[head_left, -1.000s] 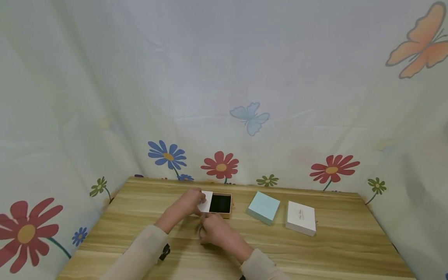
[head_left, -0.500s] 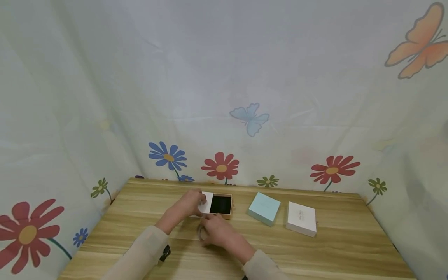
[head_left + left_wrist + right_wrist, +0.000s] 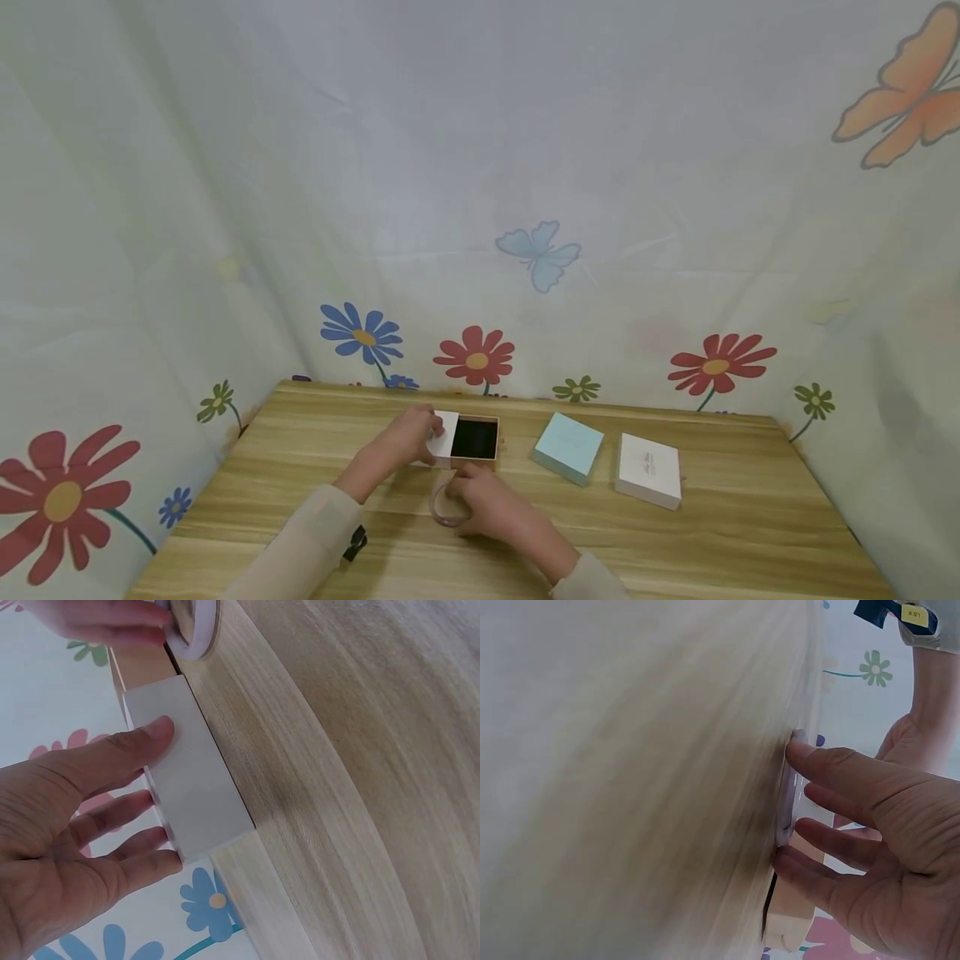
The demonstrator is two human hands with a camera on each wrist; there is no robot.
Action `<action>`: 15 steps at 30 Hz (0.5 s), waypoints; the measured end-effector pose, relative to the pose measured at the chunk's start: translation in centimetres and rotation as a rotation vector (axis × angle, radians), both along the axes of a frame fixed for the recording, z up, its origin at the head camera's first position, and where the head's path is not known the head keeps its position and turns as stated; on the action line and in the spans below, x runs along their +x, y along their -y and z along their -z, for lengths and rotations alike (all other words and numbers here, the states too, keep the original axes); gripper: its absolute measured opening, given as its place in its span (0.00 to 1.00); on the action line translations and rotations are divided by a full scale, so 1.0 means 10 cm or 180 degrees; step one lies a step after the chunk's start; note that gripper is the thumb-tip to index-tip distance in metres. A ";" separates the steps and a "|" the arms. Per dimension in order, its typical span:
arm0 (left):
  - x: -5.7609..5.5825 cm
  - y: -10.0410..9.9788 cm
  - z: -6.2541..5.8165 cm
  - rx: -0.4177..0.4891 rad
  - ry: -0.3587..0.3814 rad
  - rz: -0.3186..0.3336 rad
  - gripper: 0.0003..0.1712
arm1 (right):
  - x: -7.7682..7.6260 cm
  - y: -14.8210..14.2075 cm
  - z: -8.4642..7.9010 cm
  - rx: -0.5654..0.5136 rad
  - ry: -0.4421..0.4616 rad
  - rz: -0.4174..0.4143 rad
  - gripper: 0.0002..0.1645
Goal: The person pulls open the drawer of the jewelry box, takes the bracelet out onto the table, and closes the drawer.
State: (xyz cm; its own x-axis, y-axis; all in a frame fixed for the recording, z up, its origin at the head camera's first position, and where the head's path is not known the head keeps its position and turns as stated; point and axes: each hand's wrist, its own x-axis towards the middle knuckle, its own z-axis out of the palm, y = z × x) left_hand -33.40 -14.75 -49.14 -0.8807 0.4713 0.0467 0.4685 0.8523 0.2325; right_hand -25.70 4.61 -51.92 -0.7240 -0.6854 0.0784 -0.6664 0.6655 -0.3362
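Note:
My left hand (image 3: pixel 408 435) grips a small white sliding box (image 3: pixel 195 765) by its sleeve, thumb on the near side and fingers on the top. Out of the sleeve's right end sticks its tan drawer (image 3: pixel 477 463), lined in black. In front of the box, my right hand (image 3: pixel 493 505) holds a pale pinkish bangle (image 3: pixel 448 522) by its right side, thumb and fingers at the rim. Seen from the right wrist, the bangle (image 3: pixel 787 799) lies nearly flat, close over the table. Part of it is hidden behind my fingers.
A light blue box (image 3: pixel 570 446) and a white box with small lettering (image 3: pixel 648 471) lie to the right on the wooden table (image 3: pixel 712 542). Behind the table's back edge hangs a pale curtain (image 3: pixel 420 208) printed with flowers and butterflies.
My right hand has drawn the bangle a little away from the box, toward me and to the right, so more of its ring shows. The left hand stays on the box.

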 end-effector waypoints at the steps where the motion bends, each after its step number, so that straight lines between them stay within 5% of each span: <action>1: -0.01 0.00 0.00 -0.0018 0.0000 -0.0011 0.23 | 0.01 -0.01 0.00 -0.0007 -0.0002 -0.0003 0.27; 15: 0.02 -0.01 -0.01 -0.0008 0.0035 -0.0026 0.22 | -0.03 0.05 0.12 -0.0138 -0.0520 0.0076 0.15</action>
